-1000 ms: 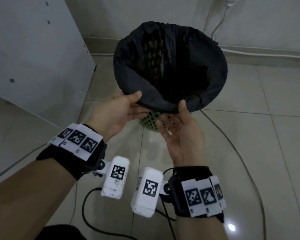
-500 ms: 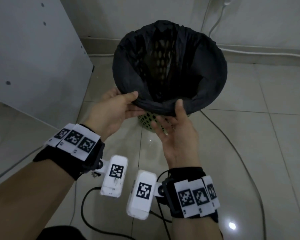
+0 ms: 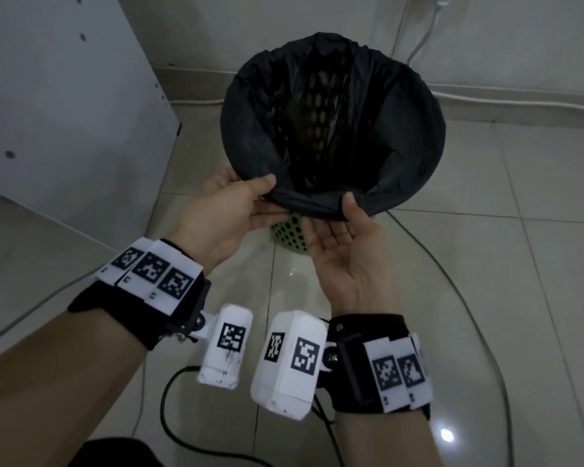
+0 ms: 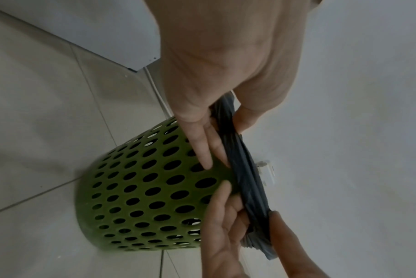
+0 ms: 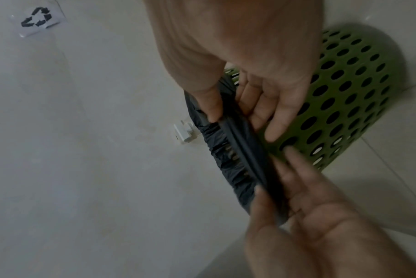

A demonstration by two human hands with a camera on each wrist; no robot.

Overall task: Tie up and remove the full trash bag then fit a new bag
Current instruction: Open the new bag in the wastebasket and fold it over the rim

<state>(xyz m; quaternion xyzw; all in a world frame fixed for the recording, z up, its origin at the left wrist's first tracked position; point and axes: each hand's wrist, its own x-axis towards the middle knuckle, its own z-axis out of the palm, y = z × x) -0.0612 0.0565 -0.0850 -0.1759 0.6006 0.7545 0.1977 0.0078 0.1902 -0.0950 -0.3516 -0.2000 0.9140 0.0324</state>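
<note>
Hands (image 3: 231, 215) closer, bag hem (image 3: 312, 205) seemingly pinched between

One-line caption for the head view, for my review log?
Both hands, left hand and right hand, pinch the black bag edge over the green bin rim.

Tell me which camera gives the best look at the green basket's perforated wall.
The left wrist view: the green basket shows nearly its whole side, from the floor to the black bag at the rim. The right wrist view shows part of the wall behind the right hand. The head view shows only a sliver under the bag.
</note>
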